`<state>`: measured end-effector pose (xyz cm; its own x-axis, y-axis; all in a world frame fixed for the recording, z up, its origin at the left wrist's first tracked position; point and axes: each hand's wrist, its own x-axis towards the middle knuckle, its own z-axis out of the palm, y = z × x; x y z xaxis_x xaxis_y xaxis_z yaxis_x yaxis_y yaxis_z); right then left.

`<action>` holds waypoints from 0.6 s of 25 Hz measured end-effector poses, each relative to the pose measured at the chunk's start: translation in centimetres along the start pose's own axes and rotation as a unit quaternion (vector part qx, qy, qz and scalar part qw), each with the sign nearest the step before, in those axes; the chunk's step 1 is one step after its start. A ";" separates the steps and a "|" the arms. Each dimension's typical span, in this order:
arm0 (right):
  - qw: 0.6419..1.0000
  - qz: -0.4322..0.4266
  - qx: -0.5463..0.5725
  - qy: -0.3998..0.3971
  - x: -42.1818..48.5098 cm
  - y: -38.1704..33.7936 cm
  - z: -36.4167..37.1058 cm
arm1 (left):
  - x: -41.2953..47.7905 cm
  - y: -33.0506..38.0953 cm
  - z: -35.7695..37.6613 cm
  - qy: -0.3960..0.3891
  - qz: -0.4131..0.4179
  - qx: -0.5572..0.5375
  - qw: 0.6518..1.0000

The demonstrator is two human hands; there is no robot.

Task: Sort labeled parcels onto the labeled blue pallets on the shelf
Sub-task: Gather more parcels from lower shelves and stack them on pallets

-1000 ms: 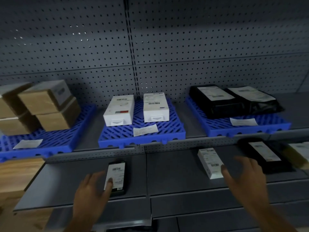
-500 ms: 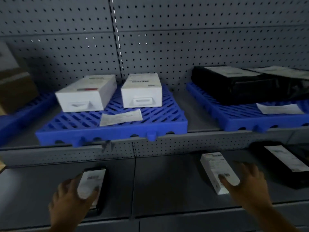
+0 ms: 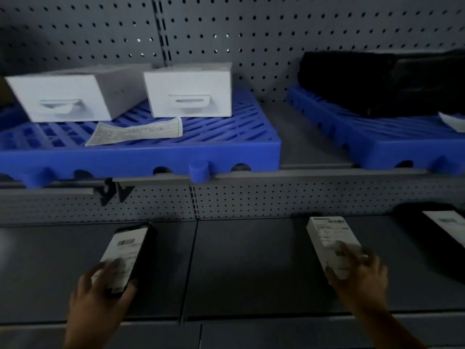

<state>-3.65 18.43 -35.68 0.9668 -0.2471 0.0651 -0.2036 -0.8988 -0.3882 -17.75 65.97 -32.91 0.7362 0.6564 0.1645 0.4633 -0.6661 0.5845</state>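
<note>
The middle blue pallet (image 3: 141, 157) sits on the upper shelf and serves as the reference point for everything else. On it stand 2 white boxes (image 3: 188, 93), side by side toward the back against the pegboard wall (image 3: 251, 34), and a curled paper label (image 3: 137, 131) lies flat on the pallet's slats just in front of them. To the right of this pallet, separated by a strip of bare grey shelf, a 2nd blue pallet (image 3: 377, 147) carries black bagged parcels (image 3: 377, 81) and a white slip (image 3: 453, 122) at the frame edge. Below the middle pallet, on the lower grey shelf (image 3: 251, 268), the left hand (image 3: 100, 293) has its fingers curled around the near end of a slim black parcel (image 3: 139, 250) with a white barcode label, which lies under the pallet's centre. Below the pallet's right corner and a little beyond it, the right hand (image 3: 359, 275) closes over the near end of a narrow white parcel (image 3: 329, 238), thumb on 1 side and fingers across the top. Whether either parcel is lifted off the shelf cannot be told. Further right on the same lower shelf lies another black parcel (image 3: 427, 230) with a white label.
</note>
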 end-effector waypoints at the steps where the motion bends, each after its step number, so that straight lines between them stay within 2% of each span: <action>1: 1.000 -0.009 0.008 0.008 -0.4 -0.2 -0.2 | -0.6 0.9 -0.1 -0.002 0.020 -0.007 1.000; 7: 0.999 -0.029 0.040 0.018 -5.3 -3.4 -6.2 | -5.0 7.5 -4.2 0.029 0.106 -0.060 0.992; 15: 0.985 0.016 0.120 0.120 -16.6 -5.7 -16.5 | -11.8 9.7 -10.0 -0.018 0.156 -0.009 0.988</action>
<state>-21.13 21.69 -19.43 0.8900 -0.3789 0.2538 -0.1631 -0.7842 -0.5987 -26.84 55.33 -21.23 0.8586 0.4071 0.3116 0.2023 -0.8275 0.5238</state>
